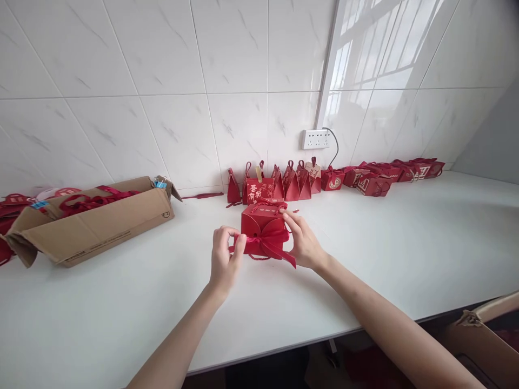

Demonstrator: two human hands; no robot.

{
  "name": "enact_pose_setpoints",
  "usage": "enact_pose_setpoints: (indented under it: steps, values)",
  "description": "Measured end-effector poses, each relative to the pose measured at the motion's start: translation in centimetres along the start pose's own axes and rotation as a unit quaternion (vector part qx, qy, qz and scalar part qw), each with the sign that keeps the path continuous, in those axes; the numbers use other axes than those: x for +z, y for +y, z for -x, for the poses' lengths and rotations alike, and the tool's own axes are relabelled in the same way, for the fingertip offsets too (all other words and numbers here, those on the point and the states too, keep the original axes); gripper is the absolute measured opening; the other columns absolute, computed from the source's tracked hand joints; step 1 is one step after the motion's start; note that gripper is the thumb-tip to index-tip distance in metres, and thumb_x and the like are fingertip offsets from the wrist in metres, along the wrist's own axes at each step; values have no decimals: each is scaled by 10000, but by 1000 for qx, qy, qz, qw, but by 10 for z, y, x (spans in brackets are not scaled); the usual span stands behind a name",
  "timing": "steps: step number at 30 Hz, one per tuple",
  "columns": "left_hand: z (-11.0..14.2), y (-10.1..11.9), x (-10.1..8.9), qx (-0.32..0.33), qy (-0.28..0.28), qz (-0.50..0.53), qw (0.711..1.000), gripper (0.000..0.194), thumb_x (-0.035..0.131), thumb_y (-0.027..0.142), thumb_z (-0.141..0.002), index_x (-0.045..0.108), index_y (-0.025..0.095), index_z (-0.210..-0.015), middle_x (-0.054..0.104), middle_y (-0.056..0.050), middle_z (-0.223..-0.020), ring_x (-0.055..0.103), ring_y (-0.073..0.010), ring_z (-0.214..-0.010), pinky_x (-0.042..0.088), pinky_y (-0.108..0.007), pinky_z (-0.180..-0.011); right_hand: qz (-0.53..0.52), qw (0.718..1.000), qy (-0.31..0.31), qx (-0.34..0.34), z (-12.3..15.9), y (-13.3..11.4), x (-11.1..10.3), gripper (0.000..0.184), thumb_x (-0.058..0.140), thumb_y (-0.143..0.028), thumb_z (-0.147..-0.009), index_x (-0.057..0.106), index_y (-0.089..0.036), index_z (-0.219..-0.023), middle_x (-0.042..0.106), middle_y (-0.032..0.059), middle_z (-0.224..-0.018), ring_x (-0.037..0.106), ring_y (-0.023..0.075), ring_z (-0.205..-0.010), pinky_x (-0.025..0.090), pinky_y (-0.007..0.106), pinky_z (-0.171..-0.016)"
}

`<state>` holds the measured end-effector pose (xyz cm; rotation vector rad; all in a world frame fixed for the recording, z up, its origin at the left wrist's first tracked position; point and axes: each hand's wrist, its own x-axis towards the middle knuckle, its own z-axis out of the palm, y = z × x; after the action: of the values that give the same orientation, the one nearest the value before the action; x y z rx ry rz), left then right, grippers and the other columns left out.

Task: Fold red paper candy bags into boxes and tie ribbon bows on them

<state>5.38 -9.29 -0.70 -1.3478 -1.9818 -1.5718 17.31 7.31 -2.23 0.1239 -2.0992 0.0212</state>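
We noted: left hand (225, 258) pinched the ribbon bow (271, 242) at nine o'clock; right hand (305, 241) gripped the red box (263, 223) at three, apparently steadying it.

Both bare arms are reaching forward and angling inward. The left hand (227, 256) is pinching, its thumb pointing up against bent fingers. The right hand (300, 237) is curving inward, its index finger stretching forward and its palm facing the left hand.
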Motion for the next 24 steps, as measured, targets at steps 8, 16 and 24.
enact_pose_setpoints:
  steps: [8, 16, 24]
  values:
    - [-3, -6, -3, 433, 68, -51, 897, 79, 620, 192, -814, 544, 174, -825, 550, 0, -651, 467, -137, -666, 425, -278, -641, -69, 998, -13, 2, 4, -2, 4, 856, 568, -404, -834, 3, -236, -1454, 343, 187, -1350, 377, 316, -1247, 447, 504, -939]
    - [-14, -28, -6, 264, 102, -33, 958, 64, 613, 177, -810, 551, 189, -803, 564, 10, -680, 511, -113, -642, 440, -242, -641, -93, 995, -18, 21, 4, 0, 5, 895, 618, -389, -783, 38, -233, -1446, 338, 188, -1318, 395, 328, -1212, 463, 503, -908]
    - [-18, -76, -6, -29, -70, -89, 993, 109, 528, 288, -771, 570, 190, -747, 618, 13, -655, 565, -117, -580, 436, -207, -571, -141, 970, 54, 188, 23, -46, -43, 949, 691, -303, -614, 158, -202, -1393, 387, 160, -1252, 446, 313, -1115, 430, 506, -913]
